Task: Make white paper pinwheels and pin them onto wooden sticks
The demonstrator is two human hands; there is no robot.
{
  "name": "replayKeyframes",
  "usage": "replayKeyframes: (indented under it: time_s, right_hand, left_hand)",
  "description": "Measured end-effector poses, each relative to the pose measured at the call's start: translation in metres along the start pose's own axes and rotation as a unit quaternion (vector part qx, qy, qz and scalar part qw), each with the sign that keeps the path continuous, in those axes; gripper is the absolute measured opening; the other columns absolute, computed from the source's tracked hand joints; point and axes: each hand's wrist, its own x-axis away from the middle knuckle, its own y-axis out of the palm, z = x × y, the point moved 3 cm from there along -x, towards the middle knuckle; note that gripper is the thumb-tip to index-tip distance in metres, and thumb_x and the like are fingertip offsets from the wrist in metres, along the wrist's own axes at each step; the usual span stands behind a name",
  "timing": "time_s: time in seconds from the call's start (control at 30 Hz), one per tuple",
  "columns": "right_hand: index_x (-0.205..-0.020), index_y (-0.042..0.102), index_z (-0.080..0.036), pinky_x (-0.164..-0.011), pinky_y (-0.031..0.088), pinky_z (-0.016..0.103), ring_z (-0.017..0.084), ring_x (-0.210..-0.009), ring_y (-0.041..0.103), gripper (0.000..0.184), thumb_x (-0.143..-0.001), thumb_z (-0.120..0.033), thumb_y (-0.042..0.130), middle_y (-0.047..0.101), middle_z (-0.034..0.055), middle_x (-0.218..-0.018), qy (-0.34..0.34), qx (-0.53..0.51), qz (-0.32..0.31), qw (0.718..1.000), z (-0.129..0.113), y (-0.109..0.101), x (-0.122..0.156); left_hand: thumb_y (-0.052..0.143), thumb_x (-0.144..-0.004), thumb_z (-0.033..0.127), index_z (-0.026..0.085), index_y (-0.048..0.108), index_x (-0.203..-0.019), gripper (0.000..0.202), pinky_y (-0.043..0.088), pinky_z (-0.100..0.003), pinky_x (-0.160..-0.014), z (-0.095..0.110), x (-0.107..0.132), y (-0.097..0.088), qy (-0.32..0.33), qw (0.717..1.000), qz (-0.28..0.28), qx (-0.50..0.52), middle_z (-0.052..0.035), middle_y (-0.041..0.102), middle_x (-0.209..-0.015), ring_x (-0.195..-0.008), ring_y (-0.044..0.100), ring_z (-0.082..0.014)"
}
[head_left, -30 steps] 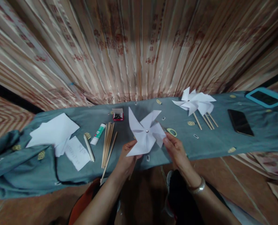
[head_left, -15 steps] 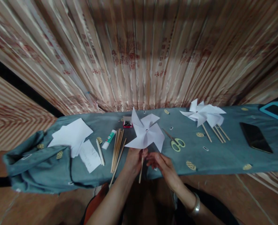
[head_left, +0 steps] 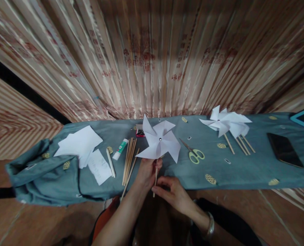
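1 pinwheel (head_left: 164,144): stick (head_left: 156,178) gripped in left hand (head_left: 147,171), newly pinched low by right hand (head_left: 174,193); likely steadier, 2 holds.

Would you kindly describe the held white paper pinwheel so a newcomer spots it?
Find the grey-green tablecloth. Near its front edge, the left hand holds the white paper pinwheel by its wooden stick. Other pinwheels lie unheld, farther right.

At the near edge of the blue-green, cloth-covered surface (head_left: 239,177), your bare left hand (head_left: 148,171) is curled closed; your bare right hand (head_left: 172,192) bends just beside it, thumb extended. Your left forearm (head_left: 124,213) and right forearm (head_left: 196,213) slant inward.
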Motion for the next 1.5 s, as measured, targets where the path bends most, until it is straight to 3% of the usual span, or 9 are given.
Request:
replayKeyframes:
  time_s: [0.2,0.37,0.5,1.2,1.37,1.5]
  right_hand:
    - [-0.069,0.066,-0.019,-0.063,0.043,0.025,0.014,-0.062,0.058,0.022,-0.083,-0.035,0.063,0.066,-0.0008,-0.065,-0.005,-0.002,0.011,1.000,0.004,0.003,-0.001]
    - [-0.068,0.067,-0.020,-0.063,0.042,0.025,0.014,-0.064,0.059,0.020,-0.084,-0.031,0.062,0.067,-0.0014,-0.065,-0.009,-0.007,0.019,1.000,0.001,0.001,-0.001]
    - [-0.068,0.067,-0.020,-0.063,0.041,0.025,0.014,-0.063,0.058,0.020,-0.083,-0.031,0.062,0.066,-0.0019,-0.065,-0.007,-0.006,0.025,1.000,0.000,-0.002,-0.001]
    - [-0.069,0.068,-0.021,-0.061,0.041,0.026,0.014,-0.062,0.059,0.020,-0.083,-0.035,0.065,0.068,-0.0017,-0.065,-0.008,0.009,0.052,0.999,0.001,-0.021,0.001]
    - [-0.066,0.068,-0.020,-0.057,0.040,0.026,0.014,-0.060,0.055,0.030,-0.083,-0.046,0.065,0.064,-0.0009,-0.062,-0.025,0.009,0.106,0.994,-0.006,-0.049,0.004]
    - [-0.060,0.067,-0.021,-0.056,0.041,0.028,0.014,-0.055,0.052,0.036,-0.079,-0.052,0.068,0.063,0.0008,-0.057,-0.045,-0.013,0.233,0.971,-0.010,-0.095,0.009]
  left_hand:
    - [0.088,-0.049,0.030,0.013,0.057,-0.067,0.039,0.026,-0.014,-0.041,-0.003,0.001,-0.001,-0.003,1.000,0.006,0.006,0.0059,0.049,-0.053,-0.044,0.040,-0.0016]
    - [0.089,-0.047,0.027,0.010,0.067,-0.070,0.037,0.043,-0.016,-0.051,-0.006,0.000,-0.005,-0.030,0.999,0.038,0.003,-0.0022,0.066,-0.065,-0.056,0.058,-0.0071]
    - [0.092,-0.043,0.025,0.010,0.073,-0.076,0.041,0.049,-0.017,-0.058,-0.008,0.000,-0.006,-0.043,0.998,0.046,0.020,-0.0035,0.071,-0.073,-0.062,0.063,-0.0090]
    - [0.090,-0.047,0.024,0.015,0.078,-0.073,0.030,0.042,-0.022,-0.063,-0.011,0.007,-0.012,-0.030,0.995,0.049,-0.086,-0.0019,0.072,-0.069,-0.059,0.056,-0.0087]
    - [0.091,-0.044,0.025,0.014,0.077,-0.072,0.033,0.044,-0.022,-0.067,-0.005,0.005,-0.012,-0.016,0.995,0.053,-0.080,-0.0028,0.073,-0.071,-0.063,0.058,-0.0095]
    - [0.093,-0.040,0.025,0.014,0.077,-0.071,0.036,0.046,-0.022,-0.067,-0.004,0.005,-0.012,-0.019,0.996,0.057,-0.068,-0.0024,0.073,-0.069,-0.062,0.059,-0.0090]
